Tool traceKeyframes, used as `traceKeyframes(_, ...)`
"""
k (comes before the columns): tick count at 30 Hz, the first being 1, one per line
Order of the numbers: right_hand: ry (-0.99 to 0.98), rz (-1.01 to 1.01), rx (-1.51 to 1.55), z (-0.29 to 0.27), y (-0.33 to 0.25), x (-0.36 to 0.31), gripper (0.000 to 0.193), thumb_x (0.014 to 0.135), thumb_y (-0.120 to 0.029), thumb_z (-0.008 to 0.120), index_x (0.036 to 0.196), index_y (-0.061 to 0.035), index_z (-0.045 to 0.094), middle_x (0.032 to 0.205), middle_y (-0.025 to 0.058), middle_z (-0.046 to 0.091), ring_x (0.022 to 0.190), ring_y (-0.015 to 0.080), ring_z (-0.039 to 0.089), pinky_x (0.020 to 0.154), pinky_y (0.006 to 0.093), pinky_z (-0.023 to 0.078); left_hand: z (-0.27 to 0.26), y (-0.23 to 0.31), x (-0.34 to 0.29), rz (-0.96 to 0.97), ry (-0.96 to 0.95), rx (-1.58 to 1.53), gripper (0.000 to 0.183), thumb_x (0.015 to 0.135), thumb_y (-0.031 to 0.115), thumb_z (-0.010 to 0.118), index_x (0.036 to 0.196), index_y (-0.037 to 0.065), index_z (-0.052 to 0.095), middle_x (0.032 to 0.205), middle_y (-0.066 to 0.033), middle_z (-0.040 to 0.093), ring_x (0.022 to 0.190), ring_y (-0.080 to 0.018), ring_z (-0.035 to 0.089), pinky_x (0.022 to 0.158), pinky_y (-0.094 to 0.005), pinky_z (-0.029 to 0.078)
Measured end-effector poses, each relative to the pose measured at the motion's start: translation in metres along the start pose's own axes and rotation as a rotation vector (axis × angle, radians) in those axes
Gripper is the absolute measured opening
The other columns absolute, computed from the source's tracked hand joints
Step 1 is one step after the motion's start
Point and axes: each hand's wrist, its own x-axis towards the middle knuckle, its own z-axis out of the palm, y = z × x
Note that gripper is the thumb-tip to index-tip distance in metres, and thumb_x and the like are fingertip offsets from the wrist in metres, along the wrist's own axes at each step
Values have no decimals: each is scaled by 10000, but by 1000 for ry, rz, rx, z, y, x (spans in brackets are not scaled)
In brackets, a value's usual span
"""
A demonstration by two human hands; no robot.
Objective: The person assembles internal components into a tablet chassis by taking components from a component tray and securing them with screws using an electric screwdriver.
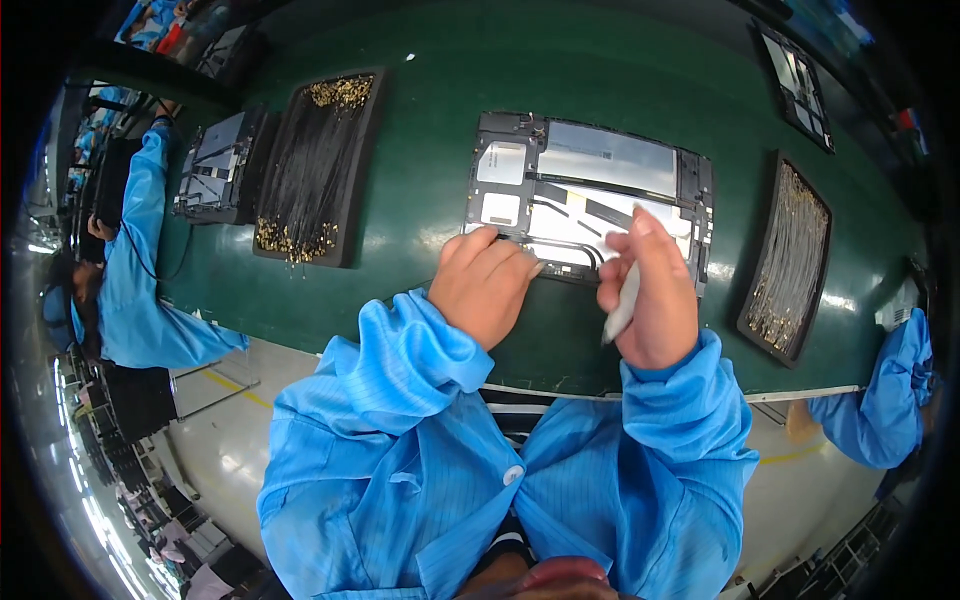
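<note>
An opened tablet (520, 215) lies on the green bench in front of me, its silver battery panels, black flat cables and frame showing. My left hand (485, 280) is closed at its near left edge, fingers curled against the frame. Over the near right part of the tablet is my right hand (655, 290), closed around a pale, tapered hand tool (622, 308). The tool's narrow end points back toward me. Much of the tool is hidden in the palm, so its exact kind cannot be made out.
A dark tray of black thin cables with gold ends (315, 165) stands to the left, beside stacked opened tablets (215, 165). On the right are a tray of grey cables (787, 260) and another opened tablet (795, 85). Blue-sleeved co-workers (150, 270) sit at both sides.
</note>
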Motion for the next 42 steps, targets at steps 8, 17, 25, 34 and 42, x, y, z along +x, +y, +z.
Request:
traceKeyframes(8,-21,-503,-283,2,23,4,388,857,-265,334,1121,18,318,890,101,531,697,114,466,597,222,393,-4,3,4,-33,-85,-14,197,603,75,629,791,75,568,796,-53,542,825,-252,483,716,-354,369)
traceKeyframes(17,8,-857,-456,-5,55,18,219,829,-141,406,972,21,438,881,122,539,764,170,518,700,271,402,-3,6,0,-30,-78,57,178,612,91,614,786,78,577,805,-56,549,831,-253,485,722,-352,366)
traceKeyframes(25,5,-841,-460,-6,55,25,181,829,-152,406,906,-1,468,843,118,544,724,170,521,663,272,409,-1,5,6,-31,-100,56,177,613,91,611,787,78,577,812,-56,553,833,-250,487,724,-350,365)
traceKeyframes(34,-265,-1018,-1086,22,31,19,118,734,-122,513,788,-18,522,682,142,526,610,294,502,564,355,408,-11,-6,3,-25,-135,51,151,633,154,479,728,69,559,729,-36,535,772,-205,478,681,-317,354)
traceKeyframes(42,-201,-807,-926,18,43,19,176,787,-132,439,868,20,477,708,128,538,603,214,525,550,304,418,-18,0,-14,-137,-25,9,152,678,190,494,770,82,550,805,-29,525,837,-228,459,734,-326,345)
